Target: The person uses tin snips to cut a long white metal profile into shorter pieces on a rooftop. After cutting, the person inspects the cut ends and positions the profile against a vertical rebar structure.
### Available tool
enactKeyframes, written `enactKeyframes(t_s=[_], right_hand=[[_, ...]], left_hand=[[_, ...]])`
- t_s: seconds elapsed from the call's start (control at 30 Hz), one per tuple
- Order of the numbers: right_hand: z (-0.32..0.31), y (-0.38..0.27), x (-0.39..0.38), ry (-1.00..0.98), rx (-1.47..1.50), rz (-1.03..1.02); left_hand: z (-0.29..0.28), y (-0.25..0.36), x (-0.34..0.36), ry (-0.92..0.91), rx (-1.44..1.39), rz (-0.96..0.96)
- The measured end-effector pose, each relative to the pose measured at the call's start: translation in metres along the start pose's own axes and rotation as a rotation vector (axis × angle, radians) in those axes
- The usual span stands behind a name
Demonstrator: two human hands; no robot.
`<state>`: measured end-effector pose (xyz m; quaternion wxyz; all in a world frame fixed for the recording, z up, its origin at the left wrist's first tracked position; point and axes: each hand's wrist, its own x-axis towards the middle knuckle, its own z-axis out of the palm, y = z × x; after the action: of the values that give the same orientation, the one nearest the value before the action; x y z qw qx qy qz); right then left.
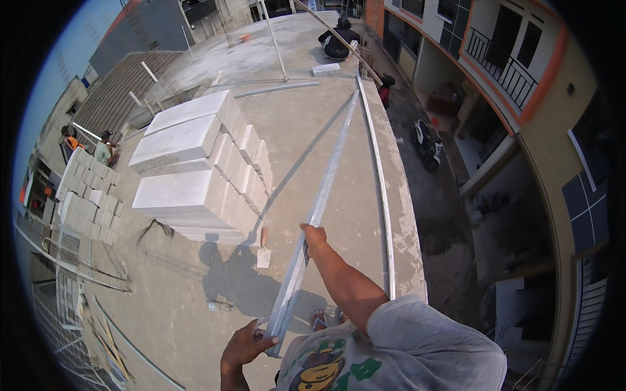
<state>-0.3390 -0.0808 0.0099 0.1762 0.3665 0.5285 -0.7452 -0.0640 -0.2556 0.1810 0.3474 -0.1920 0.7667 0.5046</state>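
Observation:
My left hand (246,344) grips the near end of a long, pale metal bar (327,179), which runs diagonally away from me toward the slab's far right edge. My right hand (313,238) is closed around the bar farther along. A second long bar (381,206) lies along the slab's right edge. A trowel with a wooden handle (264,257) rests on the concrete left of my right hand, beside a large stack of white blocks (175,191). My sandalled feet show below the bar.
The slab's edge (409,247) drops to an alley (443,208) with a parked scooter. A crouched co-worker (337,43) is at the far end, another person beyond the edge, two more (104,150) at left. Smaller blocks (91,212), rods and leaning poles also lie about.

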Motion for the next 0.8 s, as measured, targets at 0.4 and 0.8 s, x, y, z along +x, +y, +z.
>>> enactKeyframes(t_s=[0.4,0.8], right_hand=[[-0.020,0.009,0.014,-0.016,0.025,0.064],[0.000,-0.012,0.039,-0.179,0.210,0.129]], left_hand=[[0.035,0.015,0.007,0.068,0.447,-0.206],[0.024,0.055,-0.023,0.235,0.460,-0.263]])
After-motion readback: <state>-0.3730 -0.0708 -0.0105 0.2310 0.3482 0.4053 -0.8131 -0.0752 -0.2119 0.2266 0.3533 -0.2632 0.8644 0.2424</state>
